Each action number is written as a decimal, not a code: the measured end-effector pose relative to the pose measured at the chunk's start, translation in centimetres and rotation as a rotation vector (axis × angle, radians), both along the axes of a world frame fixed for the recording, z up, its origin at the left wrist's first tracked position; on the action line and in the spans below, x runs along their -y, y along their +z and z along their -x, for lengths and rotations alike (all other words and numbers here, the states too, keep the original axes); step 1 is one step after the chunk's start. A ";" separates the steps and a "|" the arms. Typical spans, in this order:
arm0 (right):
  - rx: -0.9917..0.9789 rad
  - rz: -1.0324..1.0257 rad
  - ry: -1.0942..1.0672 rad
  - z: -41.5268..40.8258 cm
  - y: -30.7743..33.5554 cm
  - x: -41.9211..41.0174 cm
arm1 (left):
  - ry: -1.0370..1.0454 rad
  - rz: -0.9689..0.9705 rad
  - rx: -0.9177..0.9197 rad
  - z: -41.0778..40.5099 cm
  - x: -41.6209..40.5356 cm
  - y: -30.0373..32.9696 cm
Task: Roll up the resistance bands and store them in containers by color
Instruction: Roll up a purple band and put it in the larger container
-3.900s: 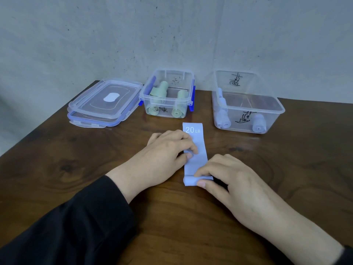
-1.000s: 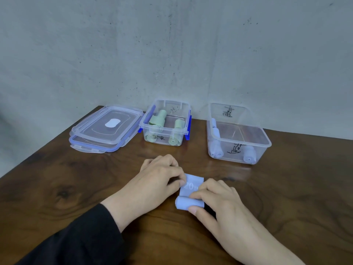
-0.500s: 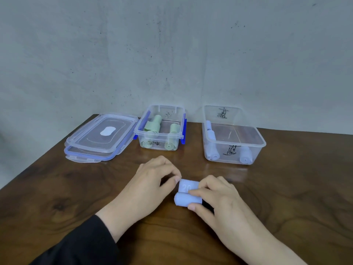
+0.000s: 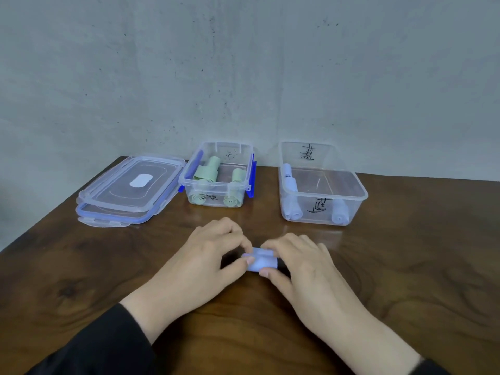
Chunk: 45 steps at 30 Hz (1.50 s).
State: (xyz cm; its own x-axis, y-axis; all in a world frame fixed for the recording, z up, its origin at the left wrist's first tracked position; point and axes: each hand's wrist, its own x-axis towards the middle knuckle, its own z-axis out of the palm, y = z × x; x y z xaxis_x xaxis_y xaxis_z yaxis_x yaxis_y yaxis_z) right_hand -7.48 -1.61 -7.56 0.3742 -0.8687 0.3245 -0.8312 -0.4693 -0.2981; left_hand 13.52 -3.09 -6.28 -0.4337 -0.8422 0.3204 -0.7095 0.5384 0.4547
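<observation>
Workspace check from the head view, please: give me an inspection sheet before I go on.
Surface: dark wooden table, bare wood around the hands.
Job's things: blue band, rolled, on the table; green-roll container; blue-roll container, both open.
Clutter: two stacked lids, far left.
Grippers: left hand and right hand pinch the roll's ends with curled fingers.
Cables: nothing seen.
Surroundings: grey speckled wall.
</observation>
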 end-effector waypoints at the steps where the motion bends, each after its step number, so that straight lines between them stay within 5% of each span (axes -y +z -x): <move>1: 0.007 0.003 -0.005 0.0 0.1 0.1 | 0.000 -0.011 0.008 0.0 0.1 -0.1; 11: -0.127 -0.038 -0.087 -0.5 -0.5 0.7 | 0.097 -0.063 0.120 0.3 1.1 -1.7; 21: 0.215 -0.174 0.025 -0.2 0.9 0.9 | 0.101 -0.006 -0.115 0.9 0.5 -0.1; 39: 0.176 -0.206 0.148 0.0 1.0 0.9 | 0.015 -0.095 -0.181 0.7 0.0 -0.1; 45: 0.353 -0.310 0.177 0.3 2.0 0.5 | -0.020 -0.116 -0.242 1.1 -0.5 0.7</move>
